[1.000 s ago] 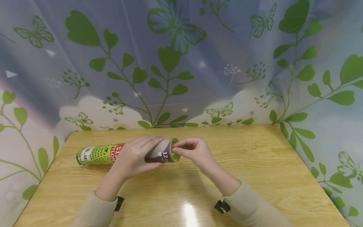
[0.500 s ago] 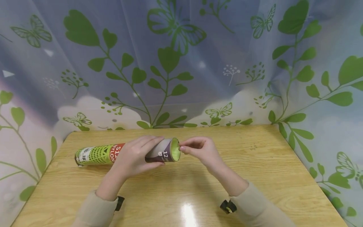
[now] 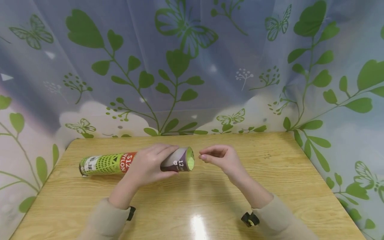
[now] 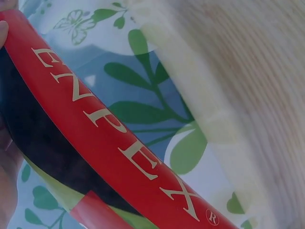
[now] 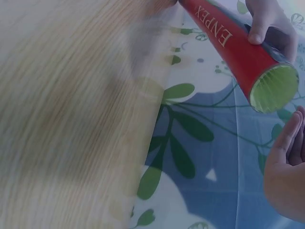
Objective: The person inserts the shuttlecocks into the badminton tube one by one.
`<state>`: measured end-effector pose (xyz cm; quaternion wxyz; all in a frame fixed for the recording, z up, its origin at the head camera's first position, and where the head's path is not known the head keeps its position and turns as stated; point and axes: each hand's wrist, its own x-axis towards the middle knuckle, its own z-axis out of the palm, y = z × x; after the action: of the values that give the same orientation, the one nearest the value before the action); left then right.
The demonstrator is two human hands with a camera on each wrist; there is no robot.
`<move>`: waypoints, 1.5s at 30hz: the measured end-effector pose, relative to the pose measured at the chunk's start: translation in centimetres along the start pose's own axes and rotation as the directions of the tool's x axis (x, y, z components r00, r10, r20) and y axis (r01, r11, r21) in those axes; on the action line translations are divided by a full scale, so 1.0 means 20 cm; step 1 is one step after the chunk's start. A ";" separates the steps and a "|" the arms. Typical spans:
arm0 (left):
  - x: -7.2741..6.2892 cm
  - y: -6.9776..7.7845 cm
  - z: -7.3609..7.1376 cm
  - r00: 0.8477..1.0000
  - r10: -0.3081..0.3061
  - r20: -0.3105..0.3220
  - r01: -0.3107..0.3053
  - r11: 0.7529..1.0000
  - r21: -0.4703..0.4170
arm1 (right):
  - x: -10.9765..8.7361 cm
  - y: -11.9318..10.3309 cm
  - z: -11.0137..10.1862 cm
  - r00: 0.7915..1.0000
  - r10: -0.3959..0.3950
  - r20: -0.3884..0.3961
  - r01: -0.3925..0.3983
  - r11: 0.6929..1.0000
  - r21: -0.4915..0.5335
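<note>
A long shuttlecock tube [image 3: 103, 164] lies sideways low over the table in the head view, red, green and grey with printed lettering. My left hand [image 3: 148, 165] grips it near its right end, thumb in front and fingers over the top. Inside the uncapped end, the right wrist view shows a yellow-green ribbed shuttlecock skirt [image 5: 276, 89]. Just right of that opening, my right hand [image 3: 223, 163] hovers apart from the tube, thumb and fingertips close together, with nothing visible between them. Close up in the left wrist view, the tube's red side [image 4: 105, 124] reads ENPEX.
The wooden table [image 3: 285, 180] extends beneath both arms. Behind it and at its sides hangs a curtain [image 3: 240, 86] printed with green leaves and butterflies. Dark bands [image 3: 250, 219] sit at both wrists near the beige sleeves.
My right hand has drawn back to the right from the tube's rim, uncovering the opening. My left hand and the tube's open end have shifted slightly right.
</note>
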<state>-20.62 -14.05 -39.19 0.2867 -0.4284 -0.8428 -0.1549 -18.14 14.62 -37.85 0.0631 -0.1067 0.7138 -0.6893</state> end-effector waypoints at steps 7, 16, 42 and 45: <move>0.01 0.00 0.09 0.994 -0.066 0.086 0.062 0.997 0.046 | -0.04 0.04 -0.09 1.000 0.014 -0.019 -0.014 1.000 -0.003; 0.03 -0.03 0.24 0.978 -0.114 0.176 0.103 0.992 0.070 | -0.08 0.11 -0.21 0.998 0.025 -0.059 -0.028 0.998 -0.051; 0.07 -0.03 0.43 0.862 -0.296 0.412 0.248 0.954 0.166 | -0.17 0.20 -0.44 0.992 0.067 -0.102 -0.084 0.982 -0.170; 0.06 -0.03 0.43 0.864 -0.300 0.404 0.265 0.954 0.143 | -0.19 0.20 -0.46 0.991 0.064 -0.117 -0.085 0.979 -0.187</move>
<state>-24.76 -9.26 -45.23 0.0895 -0.3113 -0.9439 -0.0642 -16.95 24.53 -41.61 0.0388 -0.0474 0.7827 -0.6193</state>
